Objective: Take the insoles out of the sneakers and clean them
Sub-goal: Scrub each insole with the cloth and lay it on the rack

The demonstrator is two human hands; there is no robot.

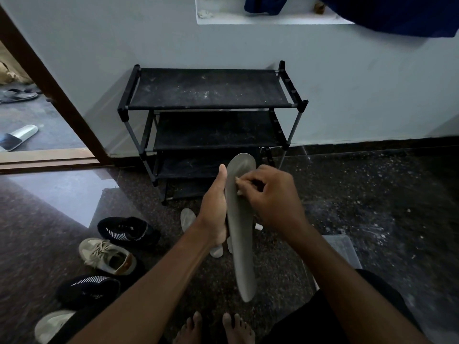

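While left hand (214, 207) grips grey insole (242, 232) upright:
Right hand (270, 197) pinches something small and pale against its surface.

Matt grey insole (239, 234), dusty black cloth rack shelves (206, 89), glossy speckled stone floor (372, 199).

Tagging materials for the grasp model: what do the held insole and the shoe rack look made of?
Insole: looks like grey foam with a matte face; it is thin and sags past the left hand, so flexible. Shoe rack: dark shelves look like stretched fabric, dusty and matte; frame appears to be grey metal tubes with black plastic joints, though that's not certain.
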